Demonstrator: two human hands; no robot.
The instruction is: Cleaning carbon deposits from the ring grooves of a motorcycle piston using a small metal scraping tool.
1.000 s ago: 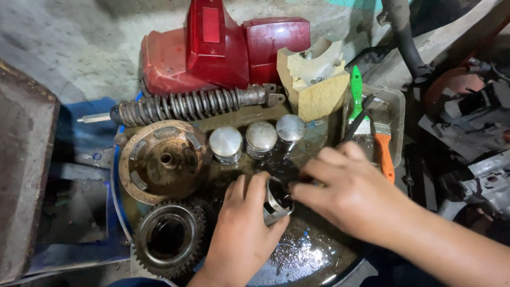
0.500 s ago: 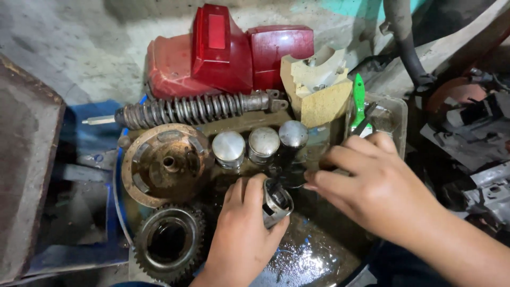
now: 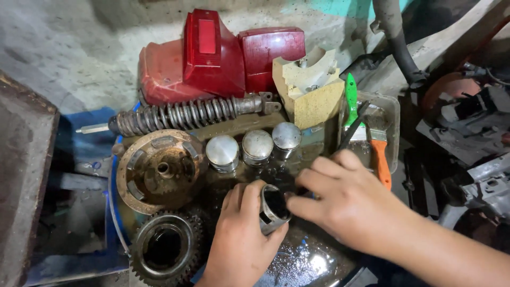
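Over an oily blue tray point(image 3: 112, 186), the left hand point(image 3: 241, 242) is gripping a hollow metal piston point(image 3: 273, 208) open end up, while the right hand point(image 3: 350, 204) is touching its rim with the fingertips. Behind it, three pistons point(image 3: 256, 147) are standing in a row beside a rusty hub point(image 3: 159, 169), a gear point(image 3: 164, 247) and a spring point(image 3: 180, 115). Red covers point(image 3: 223, 58), a yellow block point(image 3: 308, 87) and a clear tub point(image 3: 390, 114) holding brushes are sitting on the grey concrete floor point(image 3: 69, 53).

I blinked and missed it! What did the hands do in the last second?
Very little. The left hand kept its grip on the hollow metal piston, tilting its open end up more. The right hand slid slightly right, fingertips staying at the piston's rim. The three pistons, gear and spring stayed put.
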